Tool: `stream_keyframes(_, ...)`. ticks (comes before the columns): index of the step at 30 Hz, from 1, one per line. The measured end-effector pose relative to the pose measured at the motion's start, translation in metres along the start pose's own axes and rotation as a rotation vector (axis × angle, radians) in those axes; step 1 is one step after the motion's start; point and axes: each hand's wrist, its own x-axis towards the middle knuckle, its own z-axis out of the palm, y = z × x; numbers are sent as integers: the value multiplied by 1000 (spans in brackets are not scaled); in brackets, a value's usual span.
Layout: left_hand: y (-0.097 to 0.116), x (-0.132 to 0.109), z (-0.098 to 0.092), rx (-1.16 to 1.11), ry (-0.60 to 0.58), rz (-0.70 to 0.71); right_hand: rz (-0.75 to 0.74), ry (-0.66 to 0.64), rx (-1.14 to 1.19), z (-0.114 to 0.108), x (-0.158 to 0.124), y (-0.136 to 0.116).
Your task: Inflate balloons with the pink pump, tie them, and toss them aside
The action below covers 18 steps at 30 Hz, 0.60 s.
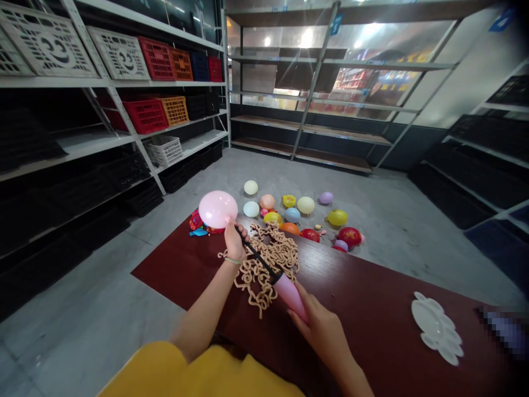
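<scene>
A pink balloon [217, 209], round and inflated, sits on the nozzle end of a balloon pump [290, 295]. My left hand [235, 242] is closed around the balloon's neck and the pump's thin black front end. My right hand [316, 320] grips the pump's pink barrel at its rear. The pump slants across a heap of tan, cord-like strands [264, 262] lying on the dark red table [363, 298]. Behind the pink balloon, at the table's far left corner, lie colourful flat packets [194, 220] and a blue piece [199, 232], partly hidden.
Several inflated balloons [306, 205] in different colours rest on the grey floor beyond the table. A white flower-shaped palette [437, 326] lies at the table's right. Shelves with plastic crates [155, 58] line the left wall, and a metal rack [306, 105] stands at the back.
</scene>
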Motion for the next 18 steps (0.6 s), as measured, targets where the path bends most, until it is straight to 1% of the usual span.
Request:
stream_keyframes(2, -9, -10, 5, 0, -18, -5, 31, 17, 21, 3, 13, -11)
stream_keyframes(4, -19, -21, 7, 9, -61, -42, 55, 33, 54, 7, 27, -22)
stream_keyframes(7, -30, -34, 5, 18, -108, -96, 102, 33, 57, 15, 44, -33)
stream_keyframes(9, -33, -35, 2, 35, -112, -89, 99, 14, 56, 19, 50, -36)
stream_keyframes(11, -32, -31, -1, 75, -121, -67, 71, -2, 81, 22, 51, -35)
stream_keyframes(13, -29, -23, -2, 110, -126, -55, 42, -1, 119, 21, 46, -30)
stream_keyframes(18, -15, 3, -4, 102, -74, -37, 11, -11, 141, 12, 17, -6)
